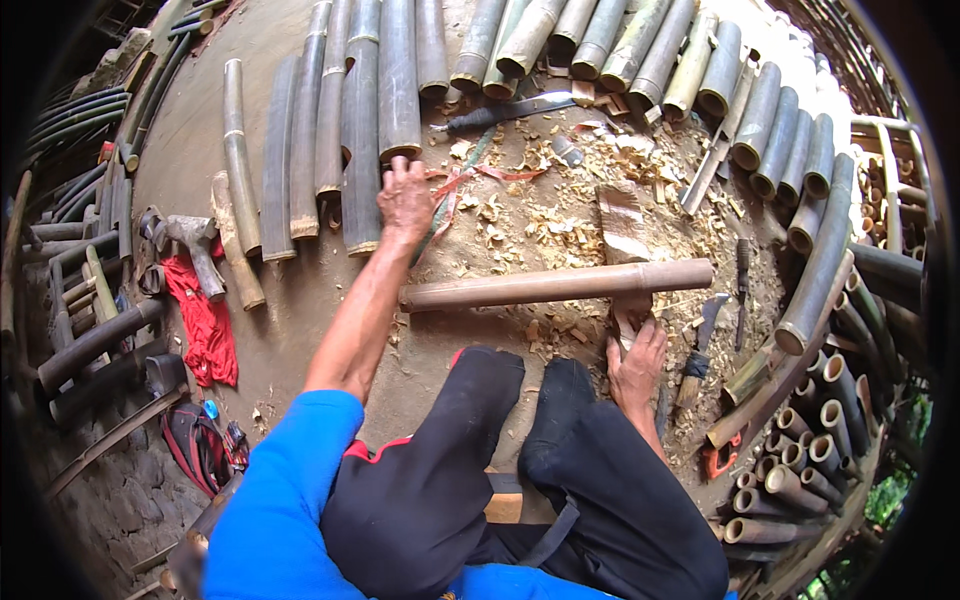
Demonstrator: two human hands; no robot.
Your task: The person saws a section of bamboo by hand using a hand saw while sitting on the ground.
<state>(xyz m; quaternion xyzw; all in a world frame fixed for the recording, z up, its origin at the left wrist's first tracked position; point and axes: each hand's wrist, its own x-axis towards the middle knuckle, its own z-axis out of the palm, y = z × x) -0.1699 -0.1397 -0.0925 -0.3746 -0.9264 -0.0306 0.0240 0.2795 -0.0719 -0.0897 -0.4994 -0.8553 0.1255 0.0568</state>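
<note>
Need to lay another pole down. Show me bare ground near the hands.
Bare dirt lies between the red cloth and the left forearm, below the split bamboo halves. The left hand rests at their ends. Right of it, wood shavings crowd around the bamboo pole, and tools lie by the right hand.

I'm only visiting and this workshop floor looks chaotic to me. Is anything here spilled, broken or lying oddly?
Pale wood chips are strewn over the ground beyond the bamboo pole. A red cloth lies crumpled near a hammer. The left hand rests on neatly ranked split bamboo pieces; nothing looks broken.
</note>
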